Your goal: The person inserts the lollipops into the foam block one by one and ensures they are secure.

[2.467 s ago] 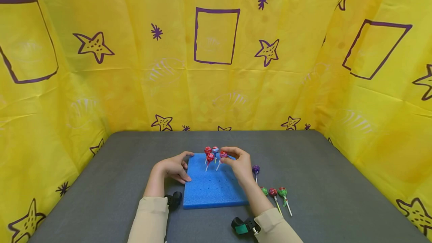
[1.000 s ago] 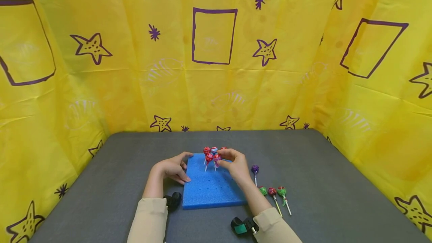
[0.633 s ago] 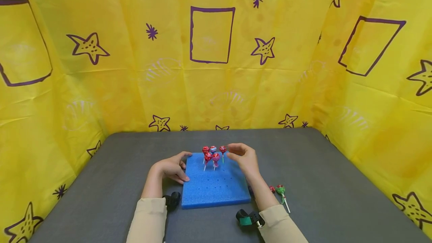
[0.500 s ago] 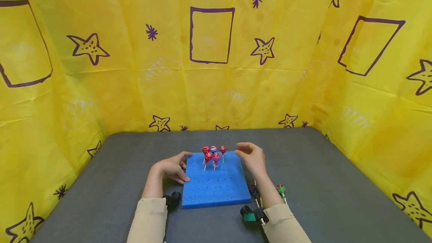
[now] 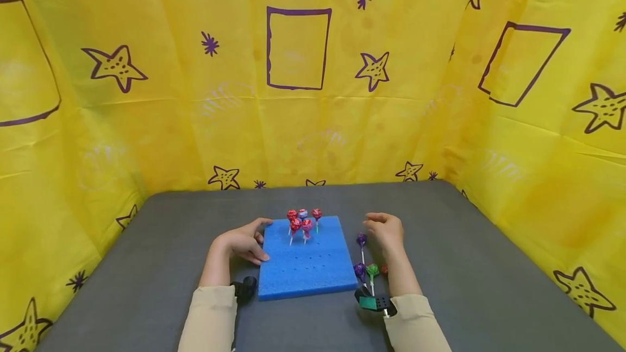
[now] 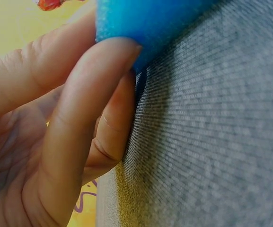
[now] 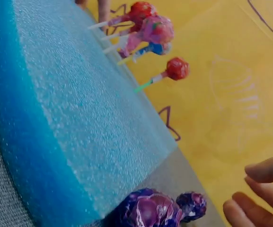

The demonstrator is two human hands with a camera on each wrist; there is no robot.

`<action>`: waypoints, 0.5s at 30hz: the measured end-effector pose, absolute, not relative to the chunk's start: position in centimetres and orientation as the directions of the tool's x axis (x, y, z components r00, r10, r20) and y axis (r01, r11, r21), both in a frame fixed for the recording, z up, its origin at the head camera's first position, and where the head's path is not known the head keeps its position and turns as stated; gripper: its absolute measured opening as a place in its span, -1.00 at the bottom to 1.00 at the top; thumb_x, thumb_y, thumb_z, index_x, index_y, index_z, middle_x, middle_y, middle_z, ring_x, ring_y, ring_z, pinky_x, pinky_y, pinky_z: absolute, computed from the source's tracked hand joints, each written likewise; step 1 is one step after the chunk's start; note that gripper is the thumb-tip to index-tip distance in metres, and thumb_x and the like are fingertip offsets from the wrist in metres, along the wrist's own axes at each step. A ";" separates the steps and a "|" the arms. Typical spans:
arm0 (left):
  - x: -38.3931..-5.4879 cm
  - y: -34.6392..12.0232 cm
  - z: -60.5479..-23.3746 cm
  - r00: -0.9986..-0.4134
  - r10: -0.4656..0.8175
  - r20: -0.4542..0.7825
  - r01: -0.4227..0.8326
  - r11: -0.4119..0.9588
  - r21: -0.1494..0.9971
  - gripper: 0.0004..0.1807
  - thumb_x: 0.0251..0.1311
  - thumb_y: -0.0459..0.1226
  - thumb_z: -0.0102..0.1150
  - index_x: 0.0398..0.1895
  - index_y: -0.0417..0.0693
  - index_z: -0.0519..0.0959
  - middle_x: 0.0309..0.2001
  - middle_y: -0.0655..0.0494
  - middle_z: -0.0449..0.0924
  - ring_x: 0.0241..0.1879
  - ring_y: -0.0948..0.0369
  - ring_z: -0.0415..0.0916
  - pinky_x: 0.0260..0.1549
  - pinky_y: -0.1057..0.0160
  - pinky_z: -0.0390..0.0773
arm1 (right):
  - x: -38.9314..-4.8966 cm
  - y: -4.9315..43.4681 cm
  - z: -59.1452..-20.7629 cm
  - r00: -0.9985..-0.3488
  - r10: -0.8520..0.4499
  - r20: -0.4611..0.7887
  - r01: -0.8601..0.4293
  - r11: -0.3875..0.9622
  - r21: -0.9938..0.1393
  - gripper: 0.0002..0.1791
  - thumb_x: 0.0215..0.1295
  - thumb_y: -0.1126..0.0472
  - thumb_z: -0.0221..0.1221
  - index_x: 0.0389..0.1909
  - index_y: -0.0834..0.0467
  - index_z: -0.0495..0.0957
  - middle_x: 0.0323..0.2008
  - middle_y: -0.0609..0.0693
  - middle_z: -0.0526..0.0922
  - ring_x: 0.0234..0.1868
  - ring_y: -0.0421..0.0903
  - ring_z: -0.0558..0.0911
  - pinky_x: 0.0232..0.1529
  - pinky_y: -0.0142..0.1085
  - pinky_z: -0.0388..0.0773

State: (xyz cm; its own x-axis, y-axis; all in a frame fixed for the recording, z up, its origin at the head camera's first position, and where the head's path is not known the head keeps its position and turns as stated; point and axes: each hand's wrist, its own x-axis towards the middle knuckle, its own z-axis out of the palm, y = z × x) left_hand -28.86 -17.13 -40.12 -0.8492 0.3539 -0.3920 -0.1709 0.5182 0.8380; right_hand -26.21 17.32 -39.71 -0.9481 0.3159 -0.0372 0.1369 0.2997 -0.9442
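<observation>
A blue board (image 5: pixel 308 280) bearing 5 lollipops (image 5: pixel 295 224) is gripped by left hand (image 5: pixel 242 243) fingers; right of it, right hand (image 5: pixel 389 233) fingers are parted.

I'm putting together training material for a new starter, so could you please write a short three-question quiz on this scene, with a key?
1. Count: how many lollipops stand in the blue foam board?

2. Fill the gap: the purple lollipop nearest the right hand lies on the ____.

3. Multiple choice: which hand touches the board?
a) the right only
b) the left only
c) both

Key:
1. Five.
2. Table.
3. b: the left hand is at the board's edge, while the right is apart from it.
</observation>
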 end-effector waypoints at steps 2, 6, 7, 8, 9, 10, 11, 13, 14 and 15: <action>-28.9 -17.2 -40.1 -0.848 0.358 -0.391 -0.170 0.515 0.840 0.05 -0.01 -0.50 0.42 0.50 0.03 0.02 -0.06 -0.14 0.26 -0.45 0.15 0.55 -0.37 0.23 0.76 | -26.2 17.5 -39.9 -0.947 0.318 -0.045 0.149 0.314 -0.938 -0.63 0.30 0.28 0.19 0.09 0.35 0.58 0.19 0.36 0.54 0.10 0.26 0.64 0.24 0.06 0.57; -28.9 -17.2 -40.2 -0.845 0.363 -0.393 -0.170 0.514 0.841 0.06 -0.02 -0.50 0.42 0.51 0.02 0.02 -0.06 -0.13 0.25 -0.45 0.15 0.55 -0.37 0.23 0.76 | -26.2 17.9 -40.1 -0.940 0.336 -0.055 0.178 0.349 -0.920 -0.63 0.24 0.28 0.21 0.05 0.35 0.61 0.15 0.37 0.56 -0.01 0.21 0.67 0.05 -0.10 0.64; -28.9 -17.2 -40.2 -0.845 0.360 -0.395 -0.174 0.514 0.840 0.06 -0.02 -0.49 0.43 0.51 0.03 0.02 -0.07 -0.13 0.25 -0.45 0.15 0.56 -0.37 0.23 0.76 | -26.2 18.0 -40.2 -0.939 0.338 -0.057 0.182 0.353 -0.918 -0.63 0.23 0.29 0.22 0.04 0.35 0.62 0.14 0.38 0.57 -0.05 0.18 0.68 -0.01 -0.15 0.65; -28.9 -17.2 -40.2 -0.846 0.356 -0.398 -0.179 0.514 0.839 0.06 -0.03 -0.49 0.43 0.51 0.04 0.02 -0.07 -0.13 0.26 -0.45 0.15 0.56 -0.37 0.23 0.76 | -26.2 18.1 -40.2 -0.939 0.339 -0.061 0.188 0.357 -0.915 -0.63 0.21 0.29 0.23 0.03 0.35 0.62 0.12 0.37 0.58 -0.08 0.14 0.69 -0.06 -0.20 0.66; -29.0 -17.2 -40.2 -0.846 0.351 -0.401 -0.184 0.514 0.838 0.06 -0.03 -0.49 0.43 0.50 0.04 0.03 -0.06 -0.13 0.26 -0.45 0.15 0.56 -0.37 0.23 0.76 | -26.2 18.1 -40.2 -0.939 0.338 -0.067 0.194 0.360 -0.913 -0.63 0.21 0.28 0.24 0.02 0.35 0.63 0.11 0.37 0.59 -0.10 0.11 0.69 -0.09 -0.24 0.66; -29.0 -17.2 -40.2 -0.846 0.348 -0.403 -0.186 0.516 0.836 0.06 -0.03 -0.49 0.43 0.50 0.05 0.03 -0.06 -0.13 0.26 -0.45 0.15 0.56 -0.37 0.24 0.76 | -26.2 18.1 -40.2 -0.939 0.335 -0.075 0.202 0.361 -0.910 -0.64 0.20 0.28 0.25 0.01 0.35 0.63 0.11 0.37 0.59 -0.11 0.09 0.70 -0.11 -0.26 0.67; -29.0 -17.3 -40.2 -0.847 0.343 -0.406 -0.191 0.517 0.834 0.06 -0.02 -0.49 0.44 0.50 0.06 0.03 -0.05 -0.13 0.26 -0.45 0.15 0.56 -0.37 0.24 0.76 | -26.2 18.2 -40.3 -0.941 0.329 -0.082 0.205 0.362 -0.909 -0.64 0.20 0.29 0.25 0.00 0.35 0.63 0.11 0.37 0.59 -0.11 0.09 0.70 -0.11 -0.27 0.68; -29.0 -17.3 -40.2 -0.849 0.332 -0.411 -0.200 0.517 0.832 0.05 -0.03 -0.49 0.44 0.50 0.07 0.04 -0.05 -0.13 0.26 -0.44 0.15 0.56 -0.38 0.25 0.76 | -26.1 18.2 -40.3 -0.944 0.315 -0.094 0.213 0.367 -0.906 -0.65 0.20 0.28 0.26 -0.01 0.36 0.63 0.11 0.38 0.58 -0.11 0.11 0.71 -0.09 -0.24 0.70; -29.1 -17.3 -40.2 -0.849 0.331 -0.412 -0.201 0.519 0.831 0.05 -0.02 -0.49 0.44 0.50 0.08 0.04 -0.05 -0.13 0.26 -0.44 0.15 0.56 -0.38 0.25 0.75 | -26.1 18.3 -40.3 -0.946 0.310 -0.100 0.218 0.373 -0.902 -0.65 0.21 0.27 0.26 -0.01 0.36 0.63 0.11 0.38 0.58 -0.11 0.11 0.71 -0.08 -0.22 0.70; -29.1 -17.3 -40.2 -0.849 0.331 -0.412 -0.200 0.521 0.830 0.05 -0.02 -0.48 0.43 0.50 0.08 0.04 -0.04 -0.13 0.26 -0.44 0.15 0.56 -0.38 0.25 0.75 | -26.1 18.3 -40.4 -0.947 0.304 -0.104 0.220 0.380 -0.898 -0.65 0.21 0.27 0.26 -0.02 0.36 0.63 0.11 0.38 0.58 -0.11 0.12 0.71 -0.08 -0.21 0.70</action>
